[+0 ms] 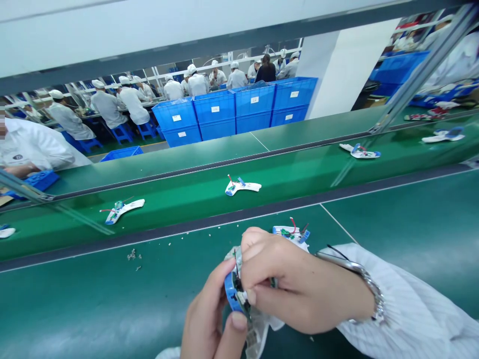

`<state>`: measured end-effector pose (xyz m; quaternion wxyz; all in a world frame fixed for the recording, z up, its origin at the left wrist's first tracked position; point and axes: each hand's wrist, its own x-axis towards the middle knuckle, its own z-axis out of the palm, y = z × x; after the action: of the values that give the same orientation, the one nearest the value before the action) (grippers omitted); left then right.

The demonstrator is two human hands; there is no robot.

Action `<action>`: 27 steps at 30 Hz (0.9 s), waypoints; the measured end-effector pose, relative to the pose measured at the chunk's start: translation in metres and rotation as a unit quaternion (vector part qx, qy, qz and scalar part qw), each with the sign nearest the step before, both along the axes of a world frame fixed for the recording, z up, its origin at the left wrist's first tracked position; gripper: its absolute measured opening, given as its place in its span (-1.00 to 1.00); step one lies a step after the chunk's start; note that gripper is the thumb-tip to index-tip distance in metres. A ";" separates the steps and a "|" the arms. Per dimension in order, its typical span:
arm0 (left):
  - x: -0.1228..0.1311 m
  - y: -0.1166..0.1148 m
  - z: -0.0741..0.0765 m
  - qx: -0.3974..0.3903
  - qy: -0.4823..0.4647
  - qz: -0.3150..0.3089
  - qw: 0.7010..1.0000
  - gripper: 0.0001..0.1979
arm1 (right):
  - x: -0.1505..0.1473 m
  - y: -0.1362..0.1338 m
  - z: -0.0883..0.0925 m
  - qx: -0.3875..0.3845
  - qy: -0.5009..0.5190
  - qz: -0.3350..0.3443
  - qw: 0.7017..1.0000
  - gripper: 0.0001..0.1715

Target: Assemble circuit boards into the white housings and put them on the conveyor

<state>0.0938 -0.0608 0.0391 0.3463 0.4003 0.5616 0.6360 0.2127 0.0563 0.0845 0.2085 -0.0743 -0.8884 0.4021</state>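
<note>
My left hand [211,316] grips a blue-and-white plastic housing [231,293] with small electronic parts inside, thumb and fingers on its blue rim. Bent over the same housing, my right hand [290,279] has its fingers pinched together at the inner parts. What those fingertips hold is hidden, though a small white piece shows beside the thumb. A thin black wire sticks up near them. Just behind my right hand, a second housing [294,234] with a green board and a red wire lies on the green bench [93,299], partly covered by the hand.
Several white housings, one in the middle [243,187], lie spaced along the green conveyor belt [179,199]. Small screws [132,255] and white crumbs are scattered on the bench at left. Stacked blue crates [215,107] and seated co-workers are beyond; a slanted metal post [419,75] stands right.
</note>
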 end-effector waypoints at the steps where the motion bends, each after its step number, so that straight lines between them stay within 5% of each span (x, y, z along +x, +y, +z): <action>1: 0.000 0.000 0.000 0.000 0.005 -0.001 1.000 -0.67 | 0.000 0.000 0.001 -0.002 -0.002 0.000 1.000 -0.63; 17: -0.001 -0.007 -0.012 -0.009 0.150 0.046 0.988 -0.59 | 0.002 -0.003 0.005 0.013 -0.038 -0.001 0.999 -0.60; 27: 0.008 -0.002 -0.008 0.037 -0.017 -0.050 0.998 -0.59 | 0.006 -0.010 0.010 -0.002 -0.035 -0.006 0.999 -0.63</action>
<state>0.1019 -0.0629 0.0308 0.3718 0.4294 0.5111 0.6451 0.2185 0.0464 0.0942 0.1792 -0.0941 -0.8942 0.3994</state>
